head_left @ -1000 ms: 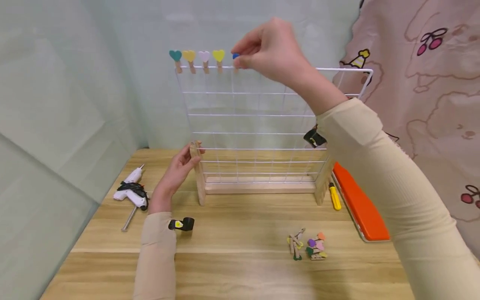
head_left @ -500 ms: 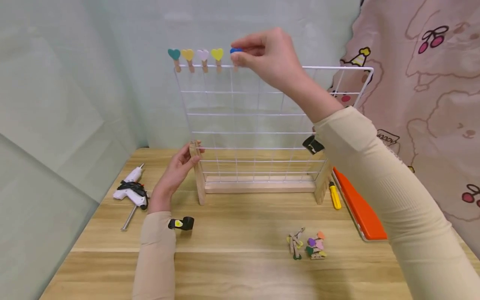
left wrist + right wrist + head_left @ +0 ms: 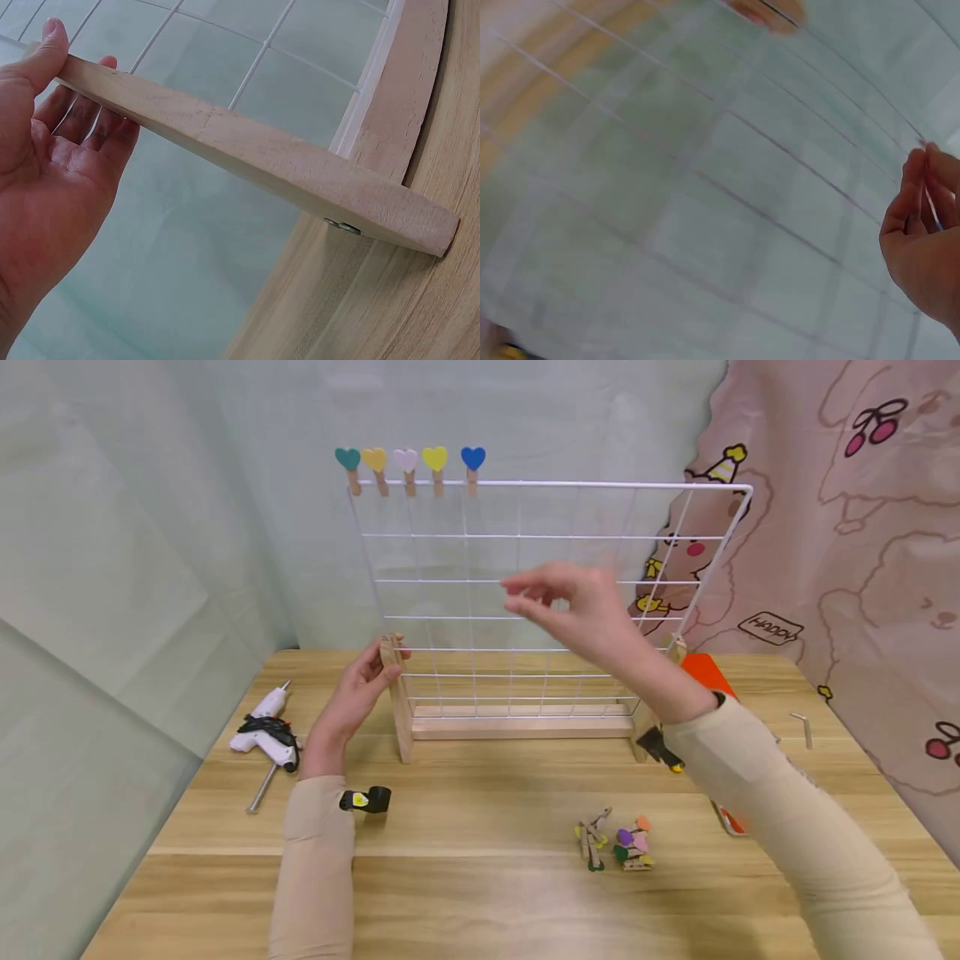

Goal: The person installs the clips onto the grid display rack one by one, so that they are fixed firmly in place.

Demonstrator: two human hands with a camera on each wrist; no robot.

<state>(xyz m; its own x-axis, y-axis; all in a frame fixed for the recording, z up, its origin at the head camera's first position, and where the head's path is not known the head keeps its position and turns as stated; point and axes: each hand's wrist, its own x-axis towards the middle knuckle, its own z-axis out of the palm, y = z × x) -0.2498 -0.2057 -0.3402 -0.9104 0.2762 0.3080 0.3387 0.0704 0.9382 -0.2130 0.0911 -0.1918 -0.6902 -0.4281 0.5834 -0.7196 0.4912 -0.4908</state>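
My left hand (image 3: 352,697) grips the upper end of the wooden side post (image 3: 262,154) of a stand, thumb on one side and fingers on the other. The stand holds up a white wire grid (image 3: 570,484). A blue heart clothespin (image 3: 473,458) is clipped upright on the grid's top bar. To its left, past a slightly wider gap, sit a yellow heart clothespin (image 3: 435,458) and several more in pale lilac, orange-yellow and teal. My right hand (image 3: 581,606) hovers before the grid's middle, thumb and fingertips slightly apart, holding nothing.
Two small piles of heart clothespins (image 3: 634,847) lie on the table (image 3: 450,910), front right of the stand. A white glue gun (image 3: 262,731) with a black cord lies left. A red-orange case (image 3: 710,672) and a hex key (image 3: 805,727) are at right.
My right hand has let go of the blue heart clothespin and moved down and right from the top bar. The clothespin stays clipped there. My left hand has kept its grip on the post.
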